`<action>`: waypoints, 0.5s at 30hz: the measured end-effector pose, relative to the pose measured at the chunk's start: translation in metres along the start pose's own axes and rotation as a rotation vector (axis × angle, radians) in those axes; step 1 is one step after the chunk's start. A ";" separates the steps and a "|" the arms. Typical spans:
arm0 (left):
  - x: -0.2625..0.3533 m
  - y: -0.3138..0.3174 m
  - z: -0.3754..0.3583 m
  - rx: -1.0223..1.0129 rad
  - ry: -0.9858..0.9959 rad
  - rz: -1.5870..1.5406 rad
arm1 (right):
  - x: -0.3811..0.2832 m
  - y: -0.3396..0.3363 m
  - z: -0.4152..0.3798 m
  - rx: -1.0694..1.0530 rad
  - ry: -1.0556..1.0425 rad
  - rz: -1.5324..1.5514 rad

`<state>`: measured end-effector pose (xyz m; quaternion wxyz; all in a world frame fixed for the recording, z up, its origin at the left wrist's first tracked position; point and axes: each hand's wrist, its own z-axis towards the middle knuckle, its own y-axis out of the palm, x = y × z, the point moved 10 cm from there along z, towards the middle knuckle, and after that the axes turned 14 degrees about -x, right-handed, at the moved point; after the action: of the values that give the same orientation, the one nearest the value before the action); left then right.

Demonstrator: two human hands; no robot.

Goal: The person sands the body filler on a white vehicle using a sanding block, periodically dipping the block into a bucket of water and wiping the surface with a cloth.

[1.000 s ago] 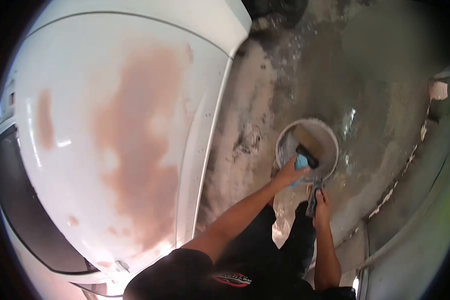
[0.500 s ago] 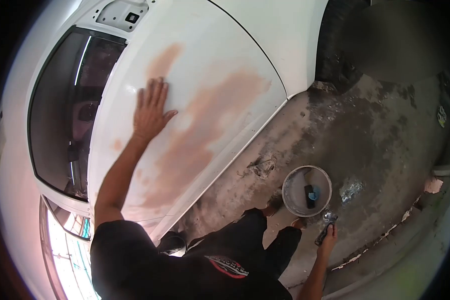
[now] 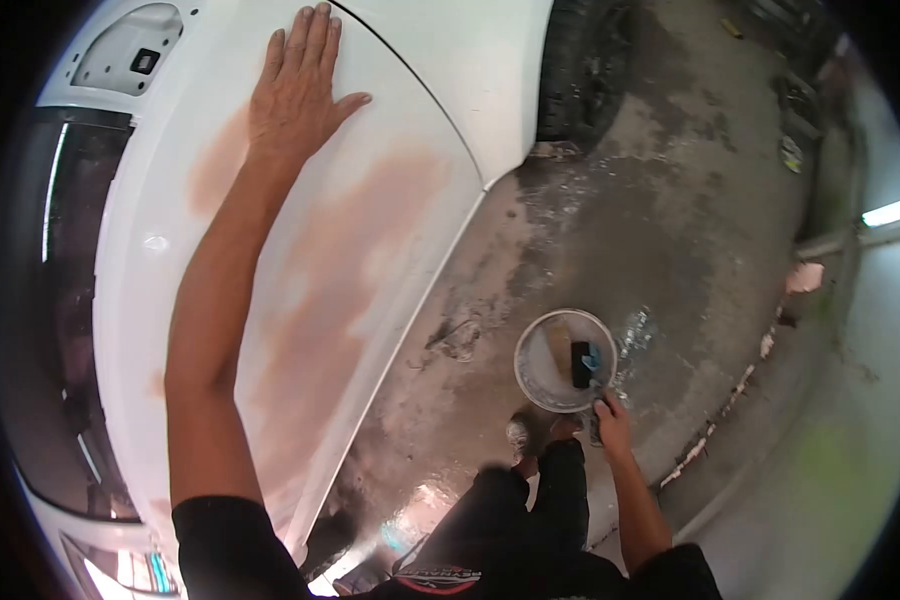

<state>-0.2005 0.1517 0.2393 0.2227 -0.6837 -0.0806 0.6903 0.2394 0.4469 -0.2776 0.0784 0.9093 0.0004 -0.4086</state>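
Observation:
My left hand (image 3: 295, 95) lies flat on the white car door (image 3: 360, 140), its fingers spread toward the top edge of the view, near the door's curved seam. Pinkish-brown patches (image 3: 335, 255) mark the panel below and beside it. On the right, my right hand (image 3: 610, 415) is closed round a dark block (image 3: 596, 428), mostly hidden by the fingers. The hand is just below the rim of a round bucket (image 3: 522, 375), which holds cloudy liquid, a black block (image 3: 580, 364) and something blue.
A dark tyre (image 3: 585, 75) stands at the top beside the car. The car window (image 3: 50, 300) is on the left. Wet, stained concrete floor (image 3: 670, 250) runs up to a broken edge and pale wall (image 3: 820, 450) on the right.
My left hand has slid up the door, toward the seam. My right hand, with the dark block, has come closer to the bucket. The camera view has shifted.

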 end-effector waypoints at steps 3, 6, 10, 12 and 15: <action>0.022 0.026 -0.039 -0.106 0.224 -0.124 | -0.003 0.030 0.009 -0.040 -0.110 0.015; 0.065 0.088 -0.129 -0.164 0.459 -0.101 | -0.040 0.057 -0.011 -0.053 -0.069 0.154; 0.109 0.164 -0.268 -0.294 0.679 0.127 | -0.067 0.069 -0.044 -0.053 -0.093 0.157; 0.124 0.196 -0.321 -0.253 0.711 0.006 | -0.062 0.065 -0.065 -0.004 -0.125 0.181; 0.129 0.207 -0.372 -0.379 0.783 0.015 | -0.089 0.059 -0.106 0.037 -0.140 0.250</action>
<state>0.1277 -0.0504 0.0168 0.1021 -0.9234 -0.1101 0.3533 0.2625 0.4095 -0.1337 0.1118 0.8728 -0.1257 -0.4582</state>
